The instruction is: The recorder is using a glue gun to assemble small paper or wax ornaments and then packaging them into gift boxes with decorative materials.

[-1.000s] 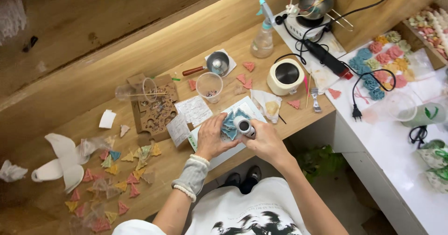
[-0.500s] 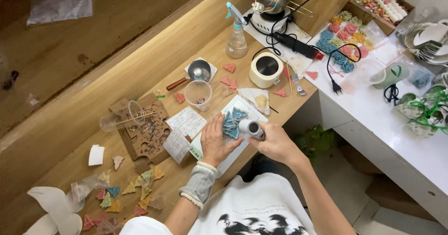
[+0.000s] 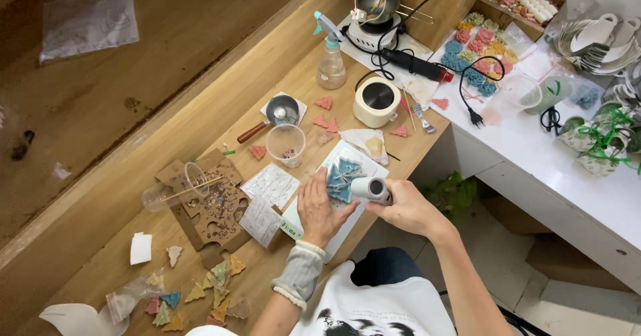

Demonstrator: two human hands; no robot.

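At the near edge of the wooden workbench (image 3: 200, 116), the person's left hand (image 3: 319, 209) lies spread and flat, fingers pressing down on a cluster of blue tree-shaped pieces (image 3: 339, 176) that sits on a white sheet (image 3: 364, 159); it pins them rather than grips them. The right hand (image 3: 406, 206) is closed around a small white cylindrical tool (image 3: 369, 188), its round end turned toward the blue pieces and just beside them. Compared with a second ago the hands have hardly shifted and the tool stays aimed at the same cluster, while the view has swung to the right, bringing more of the white side table (image 3: 567, 156) into sight; the work on the blue pieces looks to be ongoing rather than finished. Just left of the hands lie two white paper slips (image 3: 270, 186) covered in small print, and beyond them a brown cardboard piece (image 3: 210, 206) with cut-out holes and a clear plastic cup (image 3: 167, 189) lying on its side. Behind the sheet stand another clear cup (image 3: 286, 144), a small metal scoop (image 3: 280, 111), a spray bottle (image 3: 331, 61) and a round cream-coloured pot (image 3: 377, 101). Far left, a clear plastic bag (image 3: 87, 19) lies flat on the darker surface, and green-ribboned bundles (image 3: 604, 139) crowd the right edge.
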